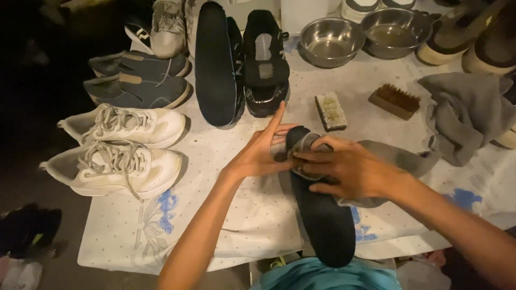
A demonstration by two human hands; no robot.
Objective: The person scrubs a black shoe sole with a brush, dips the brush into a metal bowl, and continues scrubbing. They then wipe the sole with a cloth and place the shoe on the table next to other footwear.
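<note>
A long black insole (325, 217) lies lengthwise on the white patterned table cover (252, 215) in front of me. My left hand (263, 153) grips the insole's far end, index finger pointing up. My right hand (344, 169) presses a grey cloth (395, 158) onto the insole just below that end. The cloth trails off to the right under my wrist.
A pair of white sneakers (121, 150) and grey shoes (140, 80) sit at left. A black shoe (266, 64) and another black insole (215, 64) lie at the back centre. Two brushes (330, 110) (394, 100), two steel bowls (330, 40) and another grey rag (465, 115) lie behind.
</note>
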